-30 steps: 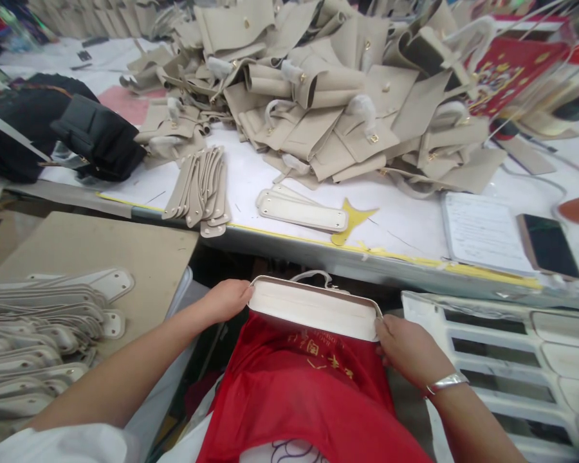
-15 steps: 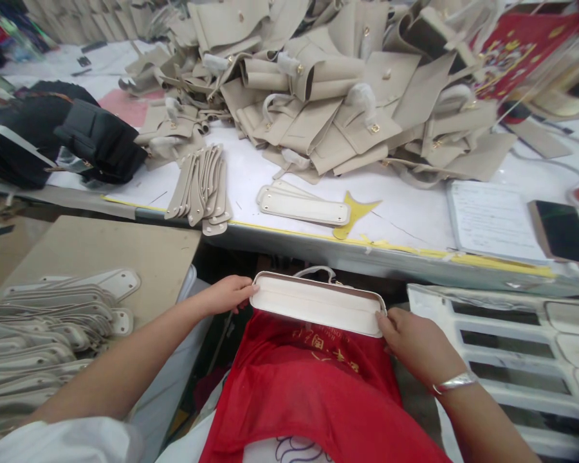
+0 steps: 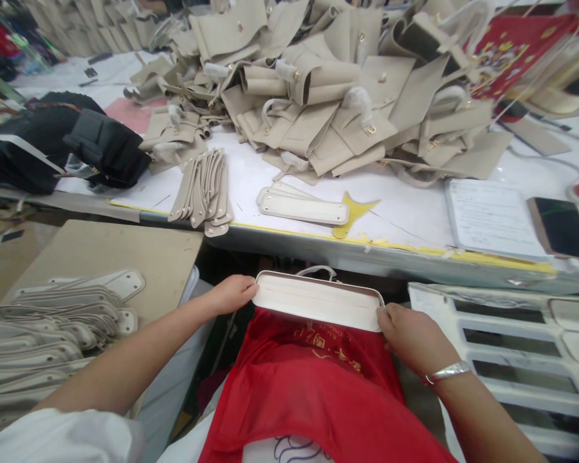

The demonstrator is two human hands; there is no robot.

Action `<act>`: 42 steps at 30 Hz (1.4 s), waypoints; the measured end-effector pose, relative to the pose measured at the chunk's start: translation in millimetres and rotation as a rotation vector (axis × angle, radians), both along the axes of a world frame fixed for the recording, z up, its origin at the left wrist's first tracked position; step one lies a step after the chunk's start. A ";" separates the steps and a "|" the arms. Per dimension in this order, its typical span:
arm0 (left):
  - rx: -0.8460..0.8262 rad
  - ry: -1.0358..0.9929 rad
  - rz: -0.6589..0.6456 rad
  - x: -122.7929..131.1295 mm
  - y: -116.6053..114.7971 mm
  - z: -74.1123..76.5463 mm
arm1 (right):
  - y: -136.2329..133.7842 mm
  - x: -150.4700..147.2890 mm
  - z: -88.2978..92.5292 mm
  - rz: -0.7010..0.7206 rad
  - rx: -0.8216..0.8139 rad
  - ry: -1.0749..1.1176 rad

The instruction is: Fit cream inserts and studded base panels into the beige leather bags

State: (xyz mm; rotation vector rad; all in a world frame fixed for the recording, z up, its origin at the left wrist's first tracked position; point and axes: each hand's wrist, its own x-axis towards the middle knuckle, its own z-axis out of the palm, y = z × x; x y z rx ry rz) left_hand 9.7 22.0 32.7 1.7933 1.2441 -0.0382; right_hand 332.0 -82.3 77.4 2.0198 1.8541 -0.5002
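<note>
A beige bag (image 3: pixel 317 299) with a white rectangular bottom faces me, held over my red apron (image 3: pixel 313 392). My left hand (image 3: pixel 231 294) grips its left end with fingers curled. My right hand (image 3: pixel 412 335), with a silver bracelet on the wrist, pinches its right end. A pale handle loop shows behind the bag's upper edge.
A white table (image 3: pixel 405 222) carries a big heap of beige bags (image 3: pixel 338 90), a fan of beige strips (image 3: pixel 203 190), flat white bottom pieces (image 3: pixel 302 208), a notepad (image 3: pixel 492 226) and a phone (image 3: pixel 562 228). Black bags (image 3: pixel 62 138) lie at left. Stacked strips (image 3: pixel 48 328) rest on a board; white rack (image 3: pixel 511 354) at right.
The bag tilted slightly between my hands, and both hands kept their grip. The view shifted a little.
</note>
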 end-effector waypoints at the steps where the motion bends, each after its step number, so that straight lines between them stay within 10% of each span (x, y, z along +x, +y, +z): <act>1: -0.036 -0.008 0.005 -2.2 0.2 -2.5 | -0.1 0.4 -0.4 -0.007 0.006 0.012; 8: -0.612 -0.540 0.342 -21.0 -4.7 -28.7 | -0.6 4.3 -6.3 -0.074 0.031 0.090; 17: -0.490 -0.466 0.352 -11.4 -4.3 -39.4 | -0.9 12.6 -17.4 -0.113 -0.055 0.183; 24: -0.234 0.019 -0.051 -0.8 13.8 6.8 | -4.3 3.5 -4.8 -0.151 0.012 0.083; 28: 0.398 0.178 -0.397 41.4 0.4 28.6 | -8.4 2.4 -6.1 -0.193 0.052 0.048; 35: 0.660 -0.075 -0.861 143.6 -56.5 9.8 | -11.4 1.9 -10.8 -0.242 0.070 0.050; 42: 0.678 -0.022 -0.938 152.4 -51.2 1.9 | -7.8 0.1 -11.2 -0.229 0.078 0.061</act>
